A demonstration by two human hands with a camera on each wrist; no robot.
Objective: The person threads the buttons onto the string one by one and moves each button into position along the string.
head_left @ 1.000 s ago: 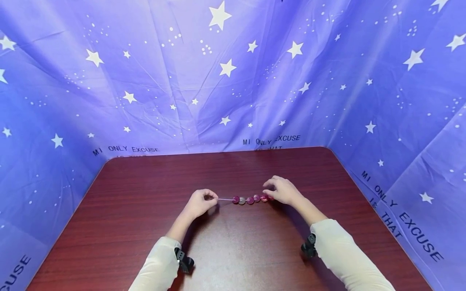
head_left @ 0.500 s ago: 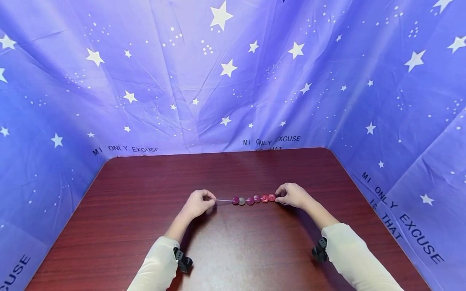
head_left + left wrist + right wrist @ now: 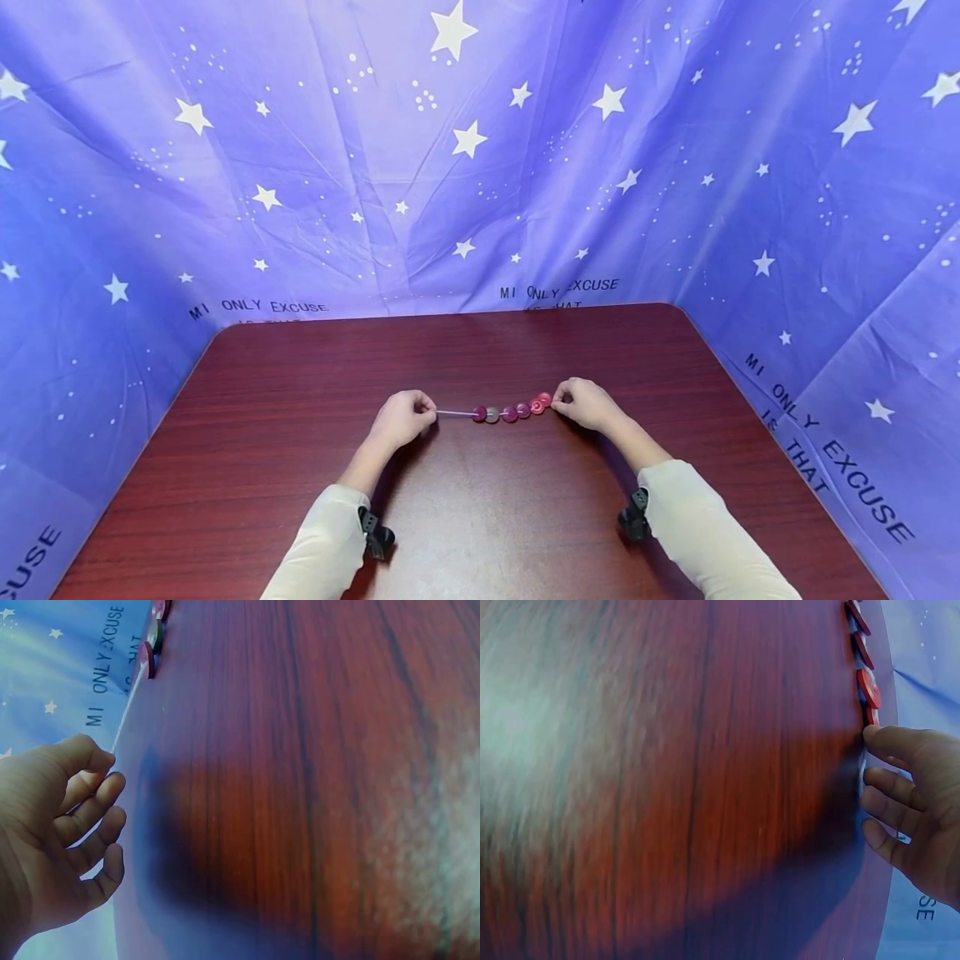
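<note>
A pale string (image 3: 454, 413) runs between my two hands, low over the table. Threaded on it sit several round flat buttons: dark magenta at the left end, a grey-green button (image 3: 492, 415) beside it, purple ones in the middle, two red buttons (image 3: 537, 406) overlapping at the right. My left hand (image 3: 402, 418) pinches the string between thumb and index finger, a short bare stretch away from the magenta button (image 3: 147, 660). With thumb and fingertips, my right hand (image 3: 585, 404) pinches the string's other end, right against the last red button (image 3: 871, 715).
The dark red wood-grain table (image 3: 480, 517) extends on every side of the hands. Blue-purple curtains (image 3: 375, 167) with white stars and printed words hang behind and beside it. Each cream sleeve carries a small black wrist camera (image 3: 375, 533).
My right hand moved right, uncovering the red buttons, then came back left; the red buttons now bunch and overlap. My left hand has shifted slightly left, still pinching the string.
</note>
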